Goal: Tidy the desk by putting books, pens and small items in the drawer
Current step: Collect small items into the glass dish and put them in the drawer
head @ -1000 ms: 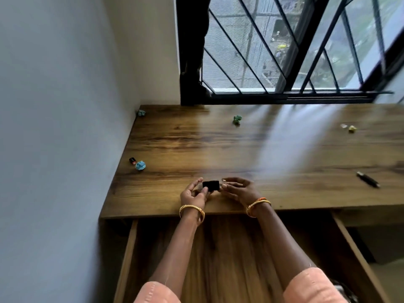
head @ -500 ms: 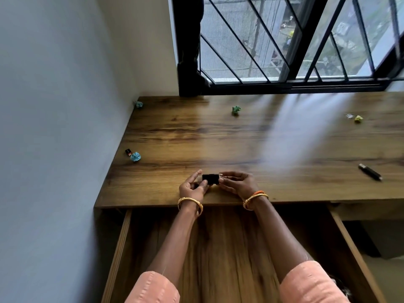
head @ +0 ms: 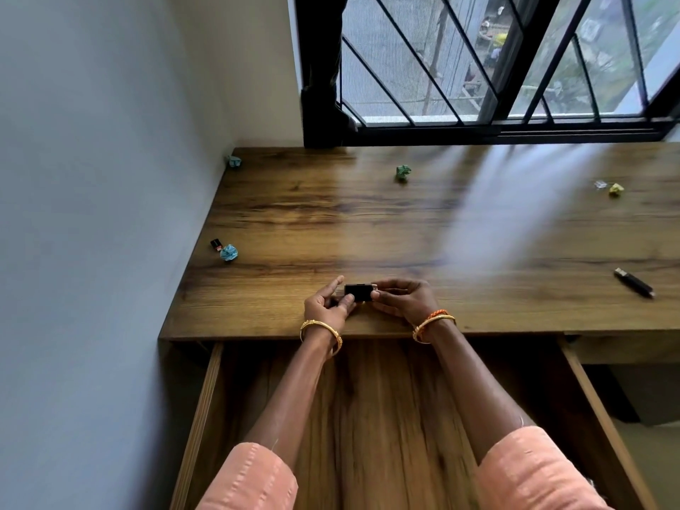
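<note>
Drawer (head: 206, 410) stands pulled out under the front edge of the desk (head: 404, 230), so whatever gets picked up can go straight down into it. What shows of its wooden floor between the person's forearms is bare.

From the head camera, the only view, both hands meet just above the desk's near edge, over a small black block (head: 357, 293). The left hand (head: 325, 307) has its thumb and fingers curled round the block's left end. The right hand (head: 406, 298) pinches the right end with bent fingers. A pale metal tip seems to poke out at either end, so it may be a small drive or adapter, though it is too small to tell. Held between both hands like this, it looks as if a cap or part is being fitted before storing, but that is a guess.

Other small things lie well apart on the desk:
- a black pen (head: 633, 283) at the right
- a blue paper ball (head: 229, 252), touching a tiny black and red piece (head: 216, 245), by the left wall
- a green paper ball (head: 403, 173)
- a yellow paper ball (head: 616, 189) near the window
- a teal scrap (head: 234, 161) in the back corner

Most of the tidying appears still ahead.
</note>
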